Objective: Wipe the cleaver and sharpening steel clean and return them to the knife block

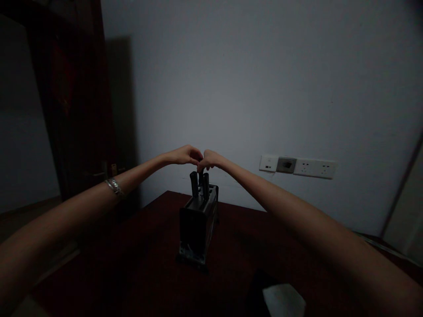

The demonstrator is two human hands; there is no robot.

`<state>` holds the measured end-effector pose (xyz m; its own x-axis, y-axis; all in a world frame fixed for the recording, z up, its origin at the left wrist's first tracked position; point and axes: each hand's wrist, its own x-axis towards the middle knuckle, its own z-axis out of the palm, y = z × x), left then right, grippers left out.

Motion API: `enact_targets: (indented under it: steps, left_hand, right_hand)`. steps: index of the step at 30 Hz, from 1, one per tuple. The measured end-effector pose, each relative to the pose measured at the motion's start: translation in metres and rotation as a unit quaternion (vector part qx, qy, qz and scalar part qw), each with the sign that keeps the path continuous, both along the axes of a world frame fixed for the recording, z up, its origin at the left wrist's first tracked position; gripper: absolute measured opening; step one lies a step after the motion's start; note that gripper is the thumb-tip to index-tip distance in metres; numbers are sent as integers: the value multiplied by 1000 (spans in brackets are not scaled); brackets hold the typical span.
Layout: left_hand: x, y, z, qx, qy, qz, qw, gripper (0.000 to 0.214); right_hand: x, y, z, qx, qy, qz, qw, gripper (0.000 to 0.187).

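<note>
A dark knife block [192,231] with a shiny slotted top stands upright on the dark red table. Two black knife handles, a left one [194,185] and a right one [206,184], stick up from its top. Between and behind them rises another dark knife handle [201,177]. My right hand [211,159] is closed around the upper part of that handle. From the left, my left hand [185,155] meets it, thumb and curled fingers closed at the handle's top end. The blade is not visible, and the dim light blurs the fingertips.
Behind the table [238,246] is a pale wall with a row of sockets [306,167] to the right. A dark red door [76,110] with a handle stands at left. A white angular object [284,300] lies at the near edge beside something dark.
</note>
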<state>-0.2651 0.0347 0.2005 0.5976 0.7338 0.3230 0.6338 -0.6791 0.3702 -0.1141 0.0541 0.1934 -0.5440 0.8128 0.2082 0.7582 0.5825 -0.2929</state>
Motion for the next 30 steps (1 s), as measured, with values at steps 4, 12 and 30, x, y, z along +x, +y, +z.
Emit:
enact_targets:
  steps: [4,12,30]
  left_hand:
    - [2,-2,0,-10,-5,14,1000,24]
    - [1,-1,-2,-30,-2,19,999,22]
    - [-1,21,-9,-98,26,20,995,48]
  right_hand:
    - [5,-15,7,-18,-8,6,1000,28]
    - [57,-20,46,-78,36,-24,996,57]
    - [235,-4,7,-43,-11,-145,988,43]
